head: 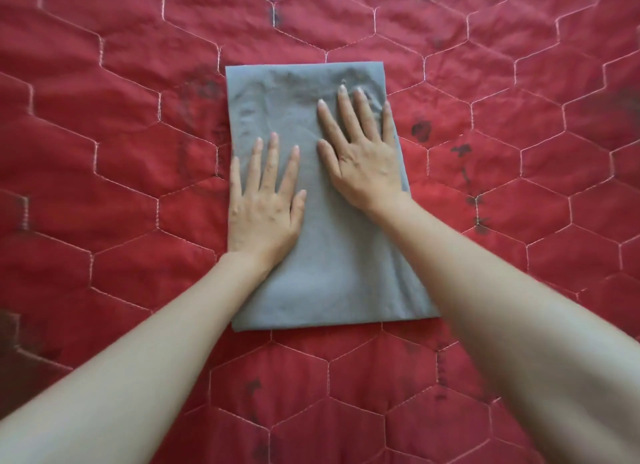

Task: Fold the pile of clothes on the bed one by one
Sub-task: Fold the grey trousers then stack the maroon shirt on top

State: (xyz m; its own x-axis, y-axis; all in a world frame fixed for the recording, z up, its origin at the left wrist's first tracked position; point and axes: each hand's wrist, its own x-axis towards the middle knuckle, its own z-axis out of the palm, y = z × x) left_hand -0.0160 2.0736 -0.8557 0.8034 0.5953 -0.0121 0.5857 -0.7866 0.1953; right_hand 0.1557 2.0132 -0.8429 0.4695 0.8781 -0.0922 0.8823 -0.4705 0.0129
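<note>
Both the left hand [264,211] and the right hand [364,152] are lying flat with fingers straight, gripping nothing, pressing a grey garment [332,255] already folded into a rectangle on the red quilt [121,152], while any remaining pile is probably sitting out of view.

Grey garment [322,255] of matt, soft woven cloth, faintly creased toward its far end, lying on a red quilt [104,152] of slightly glossy, crinkled fabric, pale raised stitching in hexagons, dull dark smudges right of the garment
</note>
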